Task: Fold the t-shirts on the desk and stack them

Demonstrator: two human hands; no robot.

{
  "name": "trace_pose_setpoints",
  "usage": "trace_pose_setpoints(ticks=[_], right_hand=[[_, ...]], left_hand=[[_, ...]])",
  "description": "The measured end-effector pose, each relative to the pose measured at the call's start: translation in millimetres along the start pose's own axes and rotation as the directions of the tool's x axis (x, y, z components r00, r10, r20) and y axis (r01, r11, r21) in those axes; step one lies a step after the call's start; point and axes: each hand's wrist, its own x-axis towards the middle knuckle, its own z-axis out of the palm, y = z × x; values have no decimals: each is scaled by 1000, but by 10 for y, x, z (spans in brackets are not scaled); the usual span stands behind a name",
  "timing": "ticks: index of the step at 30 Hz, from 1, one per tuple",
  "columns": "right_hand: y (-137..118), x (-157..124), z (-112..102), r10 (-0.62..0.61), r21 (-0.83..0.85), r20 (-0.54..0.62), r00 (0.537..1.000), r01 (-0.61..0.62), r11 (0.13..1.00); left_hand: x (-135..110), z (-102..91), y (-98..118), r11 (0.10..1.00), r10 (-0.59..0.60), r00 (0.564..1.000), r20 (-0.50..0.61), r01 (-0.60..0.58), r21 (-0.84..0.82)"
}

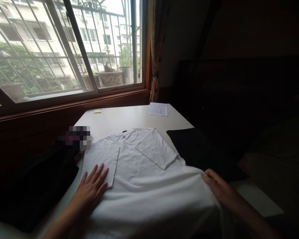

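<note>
A white T-shirt (144, 179) lies spread on the white table (119, 118), collar toward the window, both sleeves folded inward over the body. My left hand (92, 187) rests flat on the shirt's left side, fingers stretched out over the folded left sleeve. My right hand (218, 186) lies on the shirt's right edge, fingers extended along the fabric beside a dark garment.
A black folded garment (196, 149) lies right of the shirt. More dark cloth (35, 186) is heaped at the left table edge. A sheet of paper (158, 109) and a yellow sticky note (98, 111) lie near the barred window (64, 46). The room at right is dark.
</note>
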Motion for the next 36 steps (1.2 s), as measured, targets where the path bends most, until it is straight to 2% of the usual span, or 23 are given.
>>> trace_pose_setpoints(ticks=[2,5,8,10,12,15,17,19,21,24,26,28,30,33,36], right_hand=[[-58,178,-108,-11,-11,-28,1000,10,1000],[-191,482,-275,-45,-28,-35,998,44,999],[-412,776,-400,-75,-38,18,997,76,996],[-571,934,-432,-81,-31,62,995,83,996],[-693,1042,-419,-87,-11,90,992,88,996],[-735,1099,-349,-95,31,117,989,92,995],[-665,1084,-309,-75,53,125,989,69,996],[-550,1043,-292,-44,61,108,993,38,997],[-432,985,-296,-24,65,77,997,19,998],[-284,873,-297,5,81,35,999,-8,997],[-186,786,-276,47,98,25,999,-49,994],[-59,685,-244,73,102,35,997,-77,992],[106,563,-224,79,60,56,995,-82,995],[397,340,-247,89,-92,41,995,-85,992],[653,156,-322,96,-173,-23,995,-99,980]], left_hand=[[-92,23,120,1000,-18,999,-28,19,15],[-237,70,436,996,-83,995,-62,86,33],[-402,115,805,986,-165,986,-37,166,35],[-517,114,977,981,-191,982,6,191,39],[-601,58,1027,987,-161,985,57,159,34],[-567,-165,891,1000,-16,996,86,18,-23],[-376,-379,761,995,70,997,26,-68,-69],[-40,-583,690,980,172,982,-79,-178,-86],[411,-718,717,921,361,922,-141,-376,-101],[1170,-729,898,799,558,812,-174,-582,-150],[1633,-628,1040,762,598,778,-194,-626,-166],[1997,-487,1142,767,588,785,-194,-618,-173],[2233,-350,1190,795,559,815,-151,-579,-180],[2374,-212,1183,841,502,860,-95,-511,-177],[2370,-158,1117,881,439,896,-73,-445,-160]])
